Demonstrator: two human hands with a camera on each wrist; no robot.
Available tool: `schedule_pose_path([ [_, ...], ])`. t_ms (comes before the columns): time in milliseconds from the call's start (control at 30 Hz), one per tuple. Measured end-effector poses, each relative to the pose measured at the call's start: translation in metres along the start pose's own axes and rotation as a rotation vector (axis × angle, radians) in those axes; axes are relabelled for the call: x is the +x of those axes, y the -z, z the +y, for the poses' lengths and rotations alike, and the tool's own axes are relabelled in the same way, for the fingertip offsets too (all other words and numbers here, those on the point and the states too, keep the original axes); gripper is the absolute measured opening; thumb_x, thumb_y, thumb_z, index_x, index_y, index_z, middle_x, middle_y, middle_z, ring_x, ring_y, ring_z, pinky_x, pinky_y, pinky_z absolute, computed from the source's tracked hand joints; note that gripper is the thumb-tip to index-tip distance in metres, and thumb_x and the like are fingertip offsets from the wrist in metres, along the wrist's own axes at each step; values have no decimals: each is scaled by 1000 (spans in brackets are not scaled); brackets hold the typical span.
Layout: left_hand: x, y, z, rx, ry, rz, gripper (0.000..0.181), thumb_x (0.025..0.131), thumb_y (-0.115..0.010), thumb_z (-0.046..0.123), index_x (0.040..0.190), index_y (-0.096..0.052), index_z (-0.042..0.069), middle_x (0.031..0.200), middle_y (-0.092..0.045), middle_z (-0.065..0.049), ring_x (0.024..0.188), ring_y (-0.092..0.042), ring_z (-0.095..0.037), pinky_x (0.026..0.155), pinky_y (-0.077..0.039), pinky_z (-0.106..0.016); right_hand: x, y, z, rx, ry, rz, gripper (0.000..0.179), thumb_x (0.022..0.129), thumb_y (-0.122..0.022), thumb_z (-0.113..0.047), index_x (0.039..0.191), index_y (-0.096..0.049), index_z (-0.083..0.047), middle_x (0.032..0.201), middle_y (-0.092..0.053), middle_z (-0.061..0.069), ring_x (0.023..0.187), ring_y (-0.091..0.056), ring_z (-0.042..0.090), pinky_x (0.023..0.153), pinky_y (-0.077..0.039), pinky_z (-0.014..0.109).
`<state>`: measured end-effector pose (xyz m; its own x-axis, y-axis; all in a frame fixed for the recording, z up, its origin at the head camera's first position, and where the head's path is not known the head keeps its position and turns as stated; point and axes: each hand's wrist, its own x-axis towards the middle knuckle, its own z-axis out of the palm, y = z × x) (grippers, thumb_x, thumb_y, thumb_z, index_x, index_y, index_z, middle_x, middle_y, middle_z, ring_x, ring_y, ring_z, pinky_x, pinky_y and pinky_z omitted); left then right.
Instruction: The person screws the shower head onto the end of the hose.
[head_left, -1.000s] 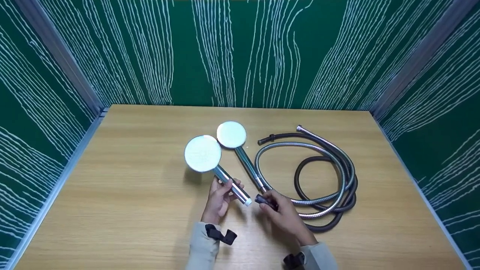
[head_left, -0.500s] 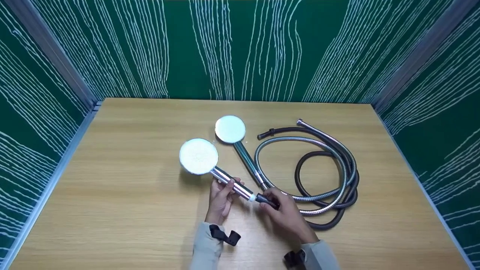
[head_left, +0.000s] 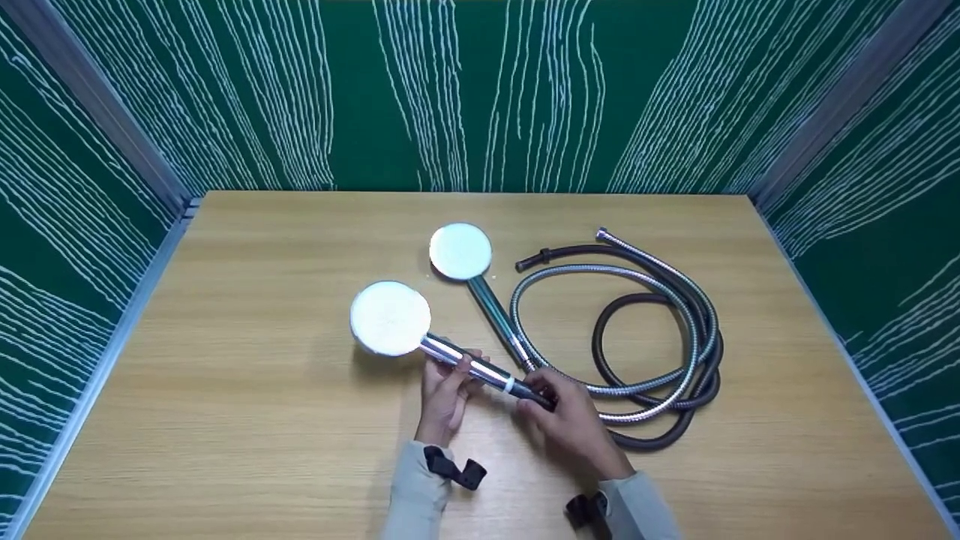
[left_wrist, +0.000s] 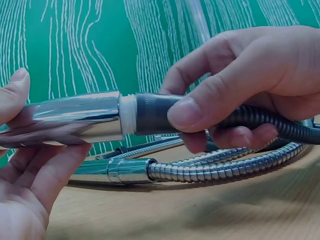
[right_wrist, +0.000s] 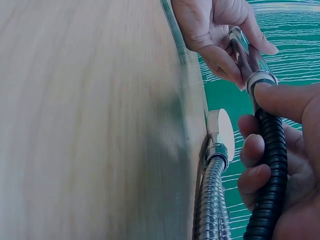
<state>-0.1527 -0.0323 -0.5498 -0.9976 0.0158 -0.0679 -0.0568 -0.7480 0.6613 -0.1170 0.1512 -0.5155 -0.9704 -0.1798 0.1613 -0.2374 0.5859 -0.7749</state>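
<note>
My left hand [head_left: 444, 397] grips the chrome handle of a shower head [head_left: 390, 318], whose round white face is turned up. A white threaded end [left_wrist: 128, 114] sticks out of that handle. My right hand [head_left: 564, 420] pinches the dark end fitting [left_wrist: 155, 114] of a black shower hose [right_wrist: 273, 165] between thumb and fingers. In the left wrist view the fitting is in line with the white thread and meets it, with part of the thread still showing. The rest of the black hose runs back through the right palm.
A second shower head [head_left: 460, 251] lies behind on the wooden table [head_left: 225, 390], joined to a chrome hose [head_left: 570, 268]. To the right, both hoses lie in overlapping loops. Green panels with white streaks [head_left: 360, 97] stand around the table's back and sides.
The held shower head has swung down and left, its handle end coming toward the right hand. The gap between white thread and black hose fitting has closed. The right hand has stayed nearly in place.
</note>
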Motion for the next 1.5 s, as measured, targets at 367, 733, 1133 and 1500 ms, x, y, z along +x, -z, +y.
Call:
schedule_pose_path([
  [367,2,1,-3,0,-52,-87,42,88,-66,10,112,-32,9,94,-65,-3,90,-69,-19,77,-63,-30,1,-3,0,-49,108,135,29,72,-79,1,92,-64,-13,81,-67,-1,68,-58,9,58,-52,21],
  [733,1,1,1,-129,9,-248,14,101,-42,13,115,-41,12,111,-61,-4,109,-62,-18,94,-57,-38,7,9,1,6,20,103,27,74,-77,0,94,-67,-16,85,-69,-2,75,-61,11,69,-55,24],
  [1133,4,8,-3,-83,-160,-305,20,90,-60,4,109,-57,10,110,-71,-6,110,-65,-20,100,-53,-31,6,15,3,56,42,91,29,74,-76,2,95,-67,-14,88,-69,-1,76,-61,10,69,-55,21],
  [1500,4,10,1,-137,-146,-384,27,88,-63,5,113,-63,13,111,-71,-3,109,-65,-18,99,-53,-30,6,20,1,51,48,30,25,74,-77,0,94,-67,-13,85,-69,0,76,-61,12,68,-52,21],
])
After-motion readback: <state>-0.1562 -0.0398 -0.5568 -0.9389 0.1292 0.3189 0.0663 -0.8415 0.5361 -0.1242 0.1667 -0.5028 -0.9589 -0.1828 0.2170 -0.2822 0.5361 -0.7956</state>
